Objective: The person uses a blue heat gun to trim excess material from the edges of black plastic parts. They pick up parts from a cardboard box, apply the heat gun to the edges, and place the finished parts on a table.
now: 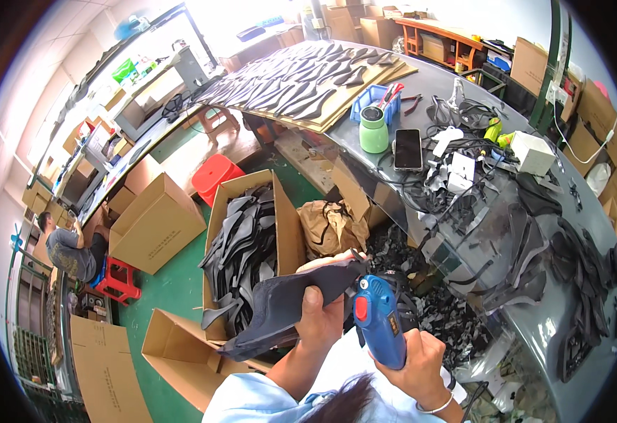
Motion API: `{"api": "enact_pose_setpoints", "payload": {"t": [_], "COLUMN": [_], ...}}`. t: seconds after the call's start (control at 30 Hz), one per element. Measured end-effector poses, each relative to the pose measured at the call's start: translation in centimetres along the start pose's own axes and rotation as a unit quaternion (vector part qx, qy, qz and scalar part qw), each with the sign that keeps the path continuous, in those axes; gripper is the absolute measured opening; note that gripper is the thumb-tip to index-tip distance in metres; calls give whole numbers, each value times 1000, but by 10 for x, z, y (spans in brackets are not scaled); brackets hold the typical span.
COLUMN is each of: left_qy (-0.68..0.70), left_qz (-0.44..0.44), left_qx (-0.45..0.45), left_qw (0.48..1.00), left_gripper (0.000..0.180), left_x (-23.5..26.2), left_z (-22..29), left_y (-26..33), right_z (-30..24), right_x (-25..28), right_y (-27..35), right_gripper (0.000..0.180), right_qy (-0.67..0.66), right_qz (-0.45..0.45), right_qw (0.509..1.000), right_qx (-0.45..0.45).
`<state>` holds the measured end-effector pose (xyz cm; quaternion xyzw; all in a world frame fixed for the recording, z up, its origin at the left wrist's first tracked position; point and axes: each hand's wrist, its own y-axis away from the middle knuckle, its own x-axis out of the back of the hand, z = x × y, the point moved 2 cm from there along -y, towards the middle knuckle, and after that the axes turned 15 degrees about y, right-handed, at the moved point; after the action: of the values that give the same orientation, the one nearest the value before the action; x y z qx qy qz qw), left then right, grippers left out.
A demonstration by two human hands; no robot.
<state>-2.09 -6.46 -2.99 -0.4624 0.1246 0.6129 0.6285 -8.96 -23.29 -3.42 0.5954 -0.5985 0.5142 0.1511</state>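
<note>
A dark curved rubber piece [291, 299] is held low in the middle of the view, above the floor between an open cardboard box and the worktop. The left hand [320, 321] grips it from below, thumb pressed on its upper face, fingers closed around its edge. Just to its right, the right hand [415, 359] has its fingers wrapped tight around the handle of a blue electric cutter [379, 317], whose tip touches the piece's right end. The cardboard box [287, 225] behind holds a heap of similar dark pieces. On the grey worktop [534, 338] lie black offcuts, a phone [408, 149] and a green jar [374, 129].
</note>
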Motion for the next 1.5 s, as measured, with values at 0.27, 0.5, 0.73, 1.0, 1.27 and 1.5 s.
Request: {"api": "enact_pose_setpoints", "payload": {"t": [0.27,0.5,0.73,1.0,1.27,1.5], "left_qy": [-65,-43,-53,-166,-68,-112], "left_qz": [4,18,30,20,44,57], "left_qx": [79,139,127,134,46,60], "left_qw": [995,989,990,977,996,990], "left_gripper": [41,36,33,32,33,35], "left_x": [-16,-13,-12,7,-7,-6], "left_z": [28,37,38,35,39,28], "left_y": [-9,-15,-12,-8,-10,-6], "right_z": [6,14,13,15,14,7], "right_x": [6,5,8,8,6,6], "right_y": [0,5,6,7,8,3], "right_gripper": [41,41,40,40,42,44], "right_qy": [18,27,28,35,13,-35], "right_qz": [5,6,-13,-18,-36,-21], "right_qw": [1000,1000,999,999,999,999], "right_qx": [10,13,8,6,-1,8]}}
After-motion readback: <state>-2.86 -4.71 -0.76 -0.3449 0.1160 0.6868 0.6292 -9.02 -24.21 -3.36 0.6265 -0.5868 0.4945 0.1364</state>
